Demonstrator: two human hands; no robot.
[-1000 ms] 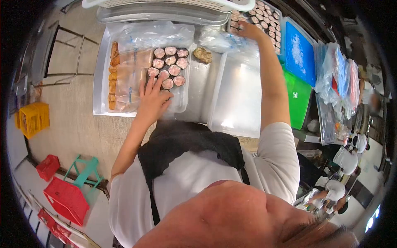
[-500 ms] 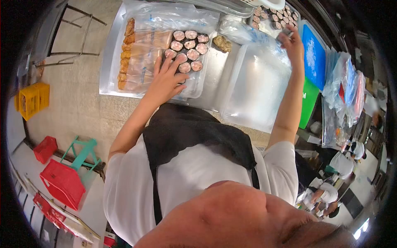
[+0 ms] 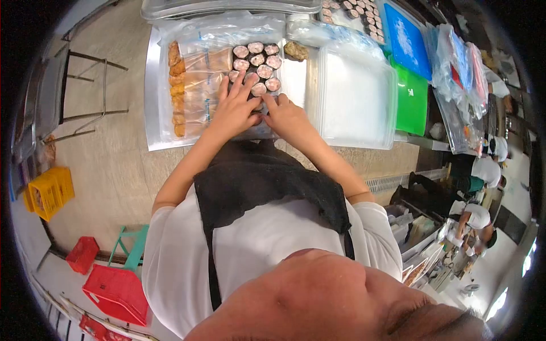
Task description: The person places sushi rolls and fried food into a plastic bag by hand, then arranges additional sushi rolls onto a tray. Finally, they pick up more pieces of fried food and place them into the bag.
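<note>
In front of me a plastic-lined tray [image 3: 196, 128] holds dark-wrapped round pieces [image 3: 264, 71] with pale pink, speckled centres, standing in rows. My left hand [image 3: 232, 111] lies over the lower left of these rows, fingers spread and touching the pieces. Close beside it, my right hand [image 3: 287, 118] has its thumb and fingertips bent around a dark-wrapped piece at the lower end of the rows, mostly hidden by the fingers. Golden-brown fried pieces [image 3: 177, 94] line the tray's left side, with clear plastic film [image 3: 206, 79] between them and the round pieces.
A translucent lidded container [image 3: 358, 96] stands to the right, beside a brownish lump [image 3: 296, 51]. Another tray of round pieces [image 3: 355, 20] lies at the back right, near blue [image 3: 406, 40] and green [image 3: 410, 96] boards. A stool [image 3: 94, 88] stands left; co-workers are far right.
My right hand has come from the back-right tray to the near tray, beside my left hand. My left hand stays over the rows. The view has shifted slightly.
</note>
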